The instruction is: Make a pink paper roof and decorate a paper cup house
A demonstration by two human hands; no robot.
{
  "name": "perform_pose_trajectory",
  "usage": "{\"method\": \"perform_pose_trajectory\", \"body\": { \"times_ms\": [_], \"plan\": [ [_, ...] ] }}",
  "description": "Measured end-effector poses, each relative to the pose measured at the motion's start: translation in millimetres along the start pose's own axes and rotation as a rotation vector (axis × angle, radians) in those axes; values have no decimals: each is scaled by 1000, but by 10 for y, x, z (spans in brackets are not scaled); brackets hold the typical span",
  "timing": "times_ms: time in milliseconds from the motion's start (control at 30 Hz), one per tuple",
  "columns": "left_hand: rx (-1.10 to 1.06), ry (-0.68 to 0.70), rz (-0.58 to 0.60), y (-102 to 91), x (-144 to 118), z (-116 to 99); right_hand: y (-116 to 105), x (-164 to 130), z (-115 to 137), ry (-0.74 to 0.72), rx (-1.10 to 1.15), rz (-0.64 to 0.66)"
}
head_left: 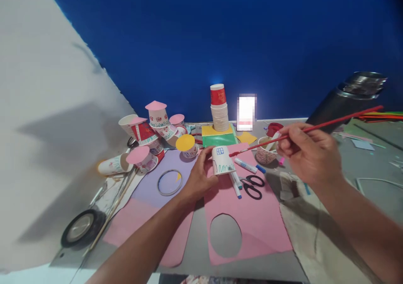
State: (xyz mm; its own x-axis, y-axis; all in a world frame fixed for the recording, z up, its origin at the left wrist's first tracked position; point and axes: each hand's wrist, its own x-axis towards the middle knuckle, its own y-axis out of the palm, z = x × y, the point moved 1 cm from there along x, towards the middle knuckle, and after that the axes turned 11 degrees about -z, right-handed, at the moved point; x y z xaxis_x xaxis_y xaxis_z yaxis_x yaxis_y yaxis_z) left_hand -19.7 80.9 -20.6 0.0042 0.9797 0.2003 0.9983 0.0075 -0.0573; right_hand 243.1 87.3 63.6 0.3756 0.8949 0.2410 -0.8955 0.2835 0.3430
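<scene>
So my right hand [307, 151] is pinched shut around a red paintbrush [315, 128], and the long axis is what matters here: the handle runs up and to the right, the tip points down-left, just beside the decorated paper cup [222, 160]. My left hand [198, 179] is the nearer one, fingers wrapped on the cup's left side, holding it upside down on the pink paper sheet [252, 229]. Markers [241, 172] and scissors [253, 185] lie just right of the cup on the worktop [195, 237].
</scene>
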Motion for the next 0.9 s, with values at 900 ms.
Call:
{"method": "perform_pose_trajectory", "body": {
  "times_ms": [900],
  "plan": [
    [318,328,59,-37,-46,-68,-218,-295,-253,-240,-457,226]
  ]
}}
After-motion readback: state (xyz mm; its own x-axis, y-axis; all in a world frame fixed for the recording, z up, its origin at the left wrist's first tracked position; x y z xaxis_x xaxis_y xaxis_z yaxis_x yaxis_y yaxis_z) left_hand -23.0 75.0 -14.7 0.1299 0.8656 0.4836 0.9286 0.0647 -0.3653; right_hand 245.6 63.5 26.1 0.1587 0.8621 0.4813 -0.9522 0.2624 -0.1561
